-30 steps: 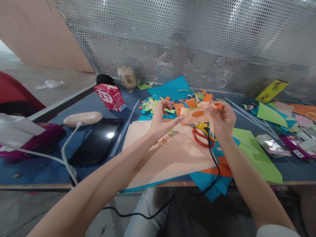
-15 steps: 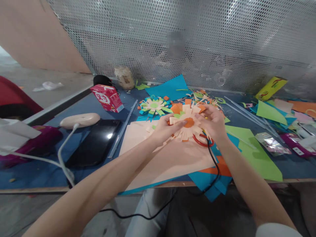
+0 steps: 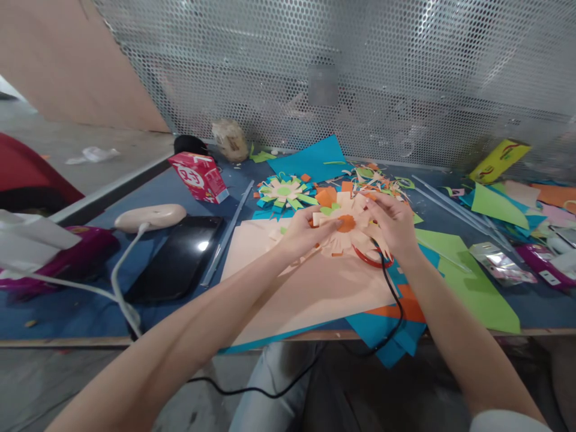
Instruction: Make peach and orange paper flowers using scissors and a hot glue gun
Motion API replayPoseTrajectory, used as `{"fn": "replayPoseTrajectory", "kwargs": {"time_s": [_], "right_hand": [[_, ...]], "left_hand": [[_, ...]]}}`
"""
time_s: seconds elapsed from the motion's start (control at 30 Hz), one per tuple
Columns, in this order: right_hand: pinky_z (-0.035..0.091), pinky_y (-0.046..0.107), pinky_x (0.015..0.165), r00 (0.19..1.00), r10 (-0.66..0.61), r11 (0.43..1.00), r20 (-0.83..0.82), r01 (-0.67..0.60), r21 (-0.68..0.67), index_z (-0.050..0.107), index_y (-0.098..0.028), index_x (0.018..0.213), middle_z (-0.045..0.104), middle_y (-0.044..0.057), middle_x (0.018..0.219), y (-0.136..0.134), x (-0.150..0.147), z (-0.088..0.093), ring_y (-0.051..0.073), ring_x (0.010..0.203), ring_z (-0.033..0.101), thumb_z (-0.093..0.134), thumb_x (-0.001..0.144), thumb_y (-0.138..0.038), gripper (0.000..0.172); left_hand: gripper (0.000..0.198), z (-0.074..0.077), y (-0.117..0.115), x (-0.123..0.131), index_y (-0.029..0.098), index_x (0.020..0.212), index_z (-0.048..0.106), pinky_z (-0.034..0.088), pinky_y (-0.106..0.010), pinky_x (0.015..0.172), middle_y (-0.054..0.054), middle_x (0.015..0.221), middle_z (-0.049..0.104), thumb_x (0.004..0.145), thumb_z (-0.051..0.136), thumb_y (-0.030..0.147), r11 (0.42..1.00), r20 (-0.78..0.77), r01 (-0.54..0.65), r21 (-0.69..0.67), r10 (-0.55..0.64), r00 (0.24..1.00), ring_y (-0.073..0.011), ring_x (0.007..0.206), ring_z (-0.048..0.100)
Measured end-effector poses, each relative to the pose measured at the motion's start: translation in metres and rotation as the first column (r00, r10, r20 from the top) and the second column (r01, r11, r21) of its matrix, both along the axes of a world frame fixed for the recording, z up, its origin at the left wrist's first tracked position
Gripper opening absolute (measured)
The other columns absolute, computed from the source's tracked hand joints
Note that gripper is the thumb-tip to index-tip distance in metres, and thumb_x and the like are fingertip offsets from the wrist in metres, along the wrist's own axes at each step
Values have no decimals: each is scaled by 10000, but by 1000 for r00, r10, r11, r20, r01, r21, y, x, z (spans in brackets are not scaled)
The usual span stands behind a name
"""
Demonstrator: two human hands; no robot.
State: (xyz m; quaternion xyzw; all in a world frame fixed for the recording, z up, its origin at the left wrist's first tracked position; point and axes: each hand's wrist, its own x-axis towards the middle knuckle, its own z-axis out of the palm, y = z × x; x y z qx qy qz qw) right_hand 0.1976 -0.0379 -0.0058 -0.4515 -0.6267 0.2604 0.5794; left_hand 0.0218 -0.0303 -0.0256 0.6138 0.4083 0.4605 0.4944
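A peach paper flower (image 3: 347, 233) with fringed petals and an orange round centre is held low over the table. My left hand (image 3: 302, 233) pinches its left petals, fingers closed. On the flower's right side my right hand (image 3: 392, 224) grips the petals with curled fingers. Red-handled scissors (image 3: 373, 257) lie just under the flower, partly hidden by it. A large peach sheet (image 3: 310, 288) lies below both hands. A second flower, blue, green and cream (image 3: 284, 193), rests on the table behind my left hand.
A black phone (image 3: 177, 259), a pink device with white cable (image 3: 150, 216) and a red carton (image 3: 198, 176) lie to the left. Green (image 3: 477, 282), blue (image 3: 310, 159) and orange paper sheets and scraps crowd the right and back. A black cable (image 3: 390, 300) runs off the front edge. Perforated metal screen behind.
Both hands have lowered the peach flower from chest height towards the table and turned it face up; it now lies over the red scissors.
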Motion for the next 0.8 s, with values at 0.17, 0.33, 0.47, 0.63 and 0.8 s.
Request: {"fn": "replayPoseTrajectory", "kwargs": {"time_s": [0.17, 0.33, 0.47, 0.63, 0.8], "right_hand": [[488, 358, 884, 1000, -3, 987, 12, 1, 160, 681, -279, 964, 699, 0, 1032, 1, 3, 1, 179, 998, 628, 571, 808, -347, 202], [457, 376, 913, 999, -20, 941, 44, 4, 337, 679, -285, 915, 681, 9, 990, 2, 11, 1, 181, 1001, 605, 470, 876, -359, 225], [394, 419, 952, 944, -103, 887, 315, -56, 458, 682, -285, 884, 631, 25, 997, -8, 9, 6, 195, 1016, 566, 425, 898, -328, 261], [370, 422, 904, 806, -230, 833, 545, -127, 539, 665, -277, 928, 598, 46, 1046, -16, 5, 8, 210, 990, 530, 477, 867, -335, 205], [357, 412, 876, 734, -293, 794, 613, -171, 583, 636, -285, 986, 608, 34, 1041, -11, 9, 4, 222, 999, 496, 611, 782, -285, 205]], "left_hand": [[199, -4, 8, -8, 176, 861, 661, 478, -250, 648, -49, 832, 709, 774, 605, 345, 889, -124, -37, 455, 104, 987, -160, 741, 648], [198, 0, 19, -26, 235, 938, 678, 392, -337, 946, -35, 995, 723, 869, 495, 206, 421, -186, 50, 906, 289, 939, -181, 1069, 621], [203, 0, 23, -30, 256, 973, 664, 367, -350, 959, -12, 1003, 724, 854, 528, 162, 270, -129, 27, 962, 368, 921, -180, 1107, 604], [186, -2, 23, -26, 223, 971, 658, 409, -312, 872, -33, 973, 731, 848, 535, 157, 277, -145, 47, 960, 344, 928, -171, 1044, 639], [184, -1, 21, -26, 216, 955, 661, 415, -306, 845, -40, 976, 730, 852, 520, 158, 331, -165, 54, 942, 320, 933, -163, 1003, 656]]}}
